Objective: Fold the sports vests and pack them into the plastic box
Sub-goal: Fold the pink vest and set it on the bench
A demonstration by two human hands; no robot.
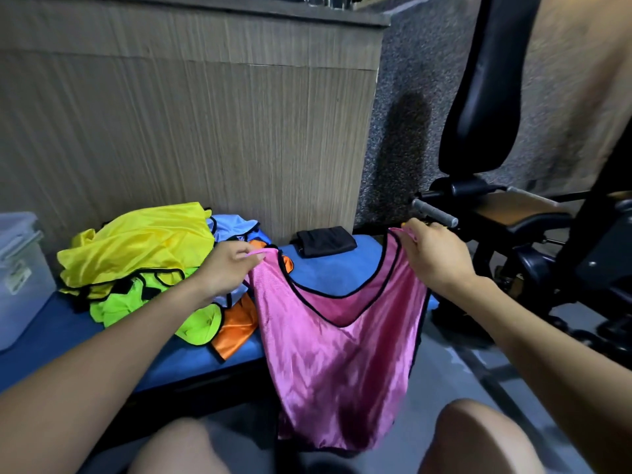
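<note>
I hold the pink vest [338, 354] up by its two shoulder straps, one pinched in my left hand [225, 268], one in my right hand [434, 258]. It is shiny, black-trimmed, spread flat and hanging over the front edge of the blue bench [335, 268]. The unfolded pile [154, 265] lies on the bench to the left: yellow on top, then lime, orange, light blue. The clear plastic box [17, 268] stands at the far left.
</note>
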